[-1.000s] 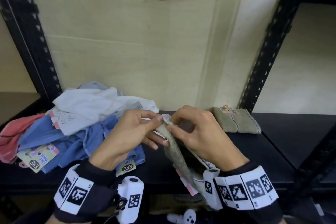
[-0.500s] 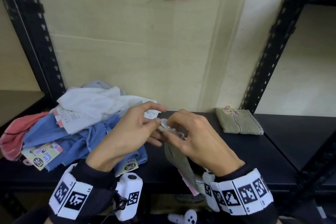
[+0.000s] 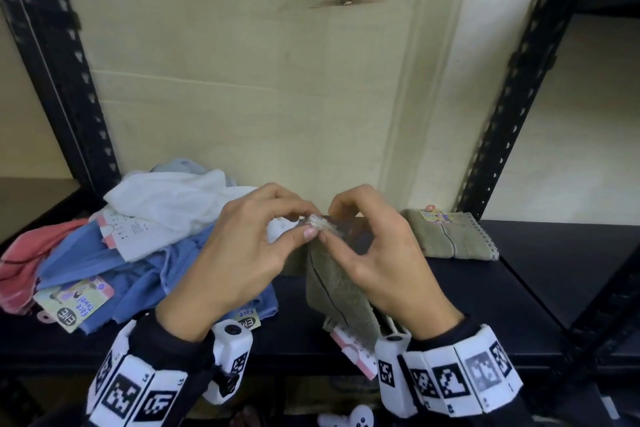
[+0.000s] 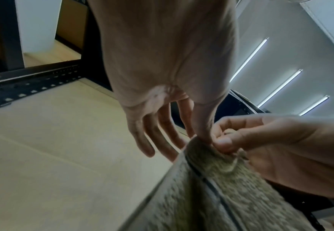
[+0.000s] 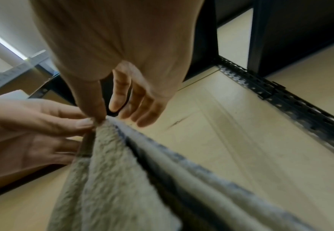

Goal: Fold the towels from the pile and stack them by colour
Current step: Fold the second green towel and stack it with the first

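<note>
Currently pile (image 3: 114, 246) sits left of frame. Left hand (image 3: 242, 253) and right hand (image 3: 377, 253), centre, both pinch one corner of the hanging towel (image 3: 339, 295); folded towel (image 3: 450, 236) right. Risk: pinch slips during regrip, towel drops off the shelf (image 3: 519, 305).

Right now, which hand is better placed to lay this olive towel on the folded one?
Probably the right hand. Both hands pinch the olive towel at its top corner, but the folded olive towel lies on the right hand's side, while the left hand is nearer the pile.
</note>
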